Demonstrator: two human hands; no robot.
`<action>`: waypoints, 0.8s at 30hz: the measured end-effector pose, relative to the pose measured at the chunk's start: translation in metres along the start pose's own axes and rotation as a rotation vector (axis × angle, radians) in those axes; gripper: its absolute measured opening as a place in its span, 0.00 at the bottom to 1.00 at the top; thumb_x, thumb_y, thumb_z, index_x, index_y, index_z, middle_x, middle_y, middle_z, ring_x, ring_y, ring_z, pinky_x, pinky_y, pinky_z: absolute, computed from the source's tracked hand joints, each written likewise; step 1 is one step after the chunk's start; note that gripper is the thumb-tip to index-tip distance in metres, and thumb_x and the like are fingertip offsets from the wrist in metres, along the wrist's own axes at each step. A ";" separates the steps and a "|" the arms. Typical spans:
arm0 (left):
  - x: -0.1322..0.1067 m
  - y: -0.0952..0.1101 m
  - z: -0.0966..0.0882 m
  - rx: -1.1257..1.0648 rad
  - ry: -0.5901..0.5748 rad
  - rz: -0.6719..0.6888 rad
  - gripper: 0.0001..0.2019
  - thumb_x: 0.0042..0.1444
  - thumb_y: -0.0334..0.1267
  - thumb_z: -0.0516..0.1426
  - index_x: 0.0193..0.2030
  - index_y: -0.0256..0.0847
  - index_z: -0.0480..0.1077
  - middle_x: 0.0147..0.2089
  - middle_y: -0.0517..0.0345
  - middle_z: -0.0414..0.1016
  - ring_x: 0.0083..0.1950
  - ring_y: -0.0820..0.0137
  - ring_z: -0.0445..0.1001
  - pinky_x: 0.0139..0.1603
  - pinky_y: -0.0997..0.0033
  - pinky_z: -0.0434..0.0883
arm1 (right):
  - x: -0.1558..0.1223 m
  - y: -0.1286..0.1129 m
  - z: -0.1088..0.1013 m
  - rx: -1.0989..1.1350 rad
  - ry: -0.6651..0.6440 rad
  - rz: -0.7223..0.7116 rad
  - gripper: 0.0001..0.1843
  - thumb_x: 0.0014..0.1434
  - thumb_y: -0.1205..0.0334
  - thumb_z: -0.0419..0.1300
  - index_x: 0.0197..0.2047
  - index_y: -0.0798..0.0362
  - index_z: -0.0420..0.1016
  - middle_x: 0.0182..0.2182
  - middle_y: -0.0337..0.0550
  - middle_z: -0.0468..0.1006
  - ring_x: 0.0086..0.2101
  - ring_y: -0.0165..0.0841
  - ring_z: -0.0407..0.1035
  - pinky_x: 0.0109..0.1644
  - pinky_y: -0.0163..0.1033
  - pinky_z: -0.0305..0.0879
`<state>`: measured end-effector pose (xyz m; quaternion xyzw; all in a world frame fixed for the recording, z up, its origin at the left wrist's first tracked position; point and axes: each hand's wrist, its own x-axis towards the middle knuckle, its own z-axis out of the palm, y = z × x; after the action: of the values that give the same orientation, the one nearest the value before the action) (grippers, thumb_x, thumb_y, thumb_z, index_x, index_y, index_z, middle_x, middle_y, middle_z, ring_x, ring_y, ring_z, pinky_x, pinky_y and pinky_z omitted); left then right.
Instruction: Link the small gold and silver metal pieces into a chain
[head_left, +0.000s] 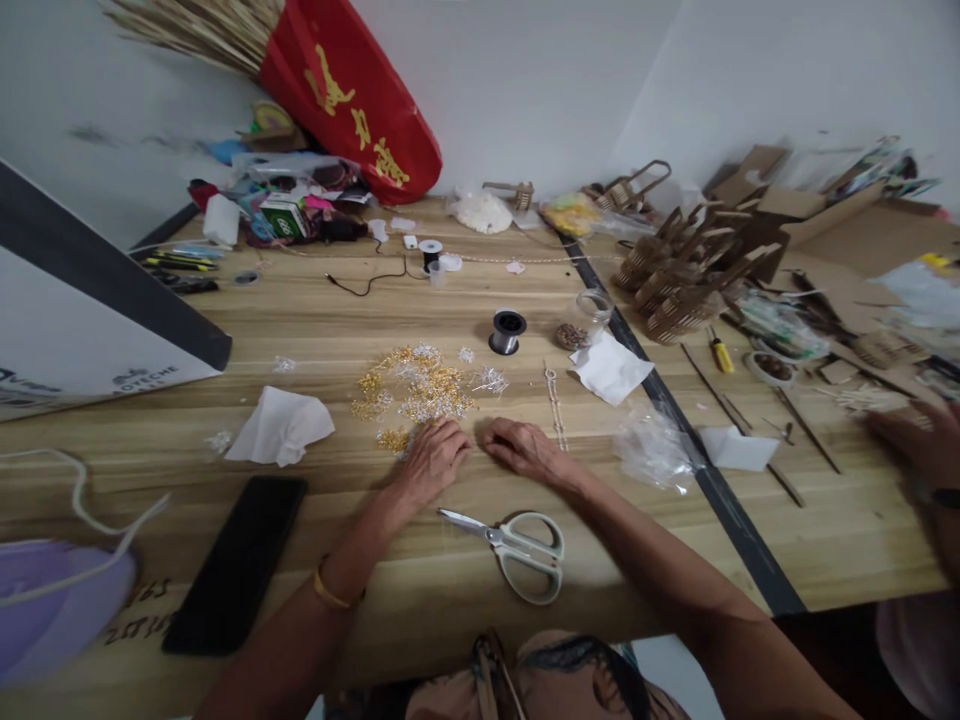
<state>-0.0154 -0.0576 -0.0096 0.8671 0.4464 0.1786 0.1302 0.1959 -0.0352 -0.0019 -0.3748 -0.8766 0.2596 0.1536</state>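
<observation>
My left hand (433, 462) rests on the table at the near edge of a pile of small gold and silver pieces (431, 385). Its fingers are curled and pressed together. A short gap to the right, my right hand (523, 450) is closed in a similar pinch; anything between the fingertips of either hand is too small to make out. A thin beaded chain (555, 405) lies beside my right hand. Scissors (517, 545) with pale handles lie in front of both hands. Beyond the pile stands a spool of fine wire (508, 331).
A black phone (236, 565) and white paper (281, 427) lie left. To the right are a glass jar (589, 312), a clear plastic bag (656, 447) and small wooden baskets (675, 285). Another person's hand (919, 435) is at the far right. A carton (97, 320) stands left.
</observation>
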 end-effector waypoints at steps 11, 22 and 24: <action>0.004 -0.005 0.008 -0.145 0.137 -0.020 0.05 0.59 0.29 0.56 0.33 0.39 0.71 0.35 0.55 0.73 0.41 0.66 0.69 0.45 0.65 0.67 | 0.000 -0.003 0.014 0.067 0.145 -0.032 0.10 0.67 0.62 0.52 0.40 0.53 0.74 0.37 0.44 0.76 0.37 0.31 0.71 0.42 0.33 0.63; 0.005 -0.012 0.004 -0.317 0.257 -0.117 0.05 0.59 0.30 0.56 0.35 0.39 0.74 0.36 0.55 0.77 0.39 0.68 0.74 0.43 0.68 0.70 | 0.001 0.010 0.016 0.224 0.154 0.023 0.10 0.65 0.60 0.54 0.39 0.55 0.75 0.35 0.43 0.77 0.33 0.29 0.70 0.37 0.32 0.62; 0.005 -0.014 0.003 -0.325 0.266 -0.108 0.05 0.59 0.30 0.56 0.35 0.39 0.74 0.36 0.54 0.77 0.39 0.68 0.74 0.43 0.68 0.71 | 0.001 0.008 0.014 0.188 0.141 -0.003 0.10 0.65 0.60 0.54 0.41 0.55 0.74 0.35 0.42 0.77 0.32 0.29 0.69 0.36 0.32 0.62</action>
<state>-0.0215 -0.0458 -0.0168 0.7784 0.4706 0.3540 0.2177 0.1932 -0.0346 -0.0175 -0.3747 -0.8360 0.3136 0.2497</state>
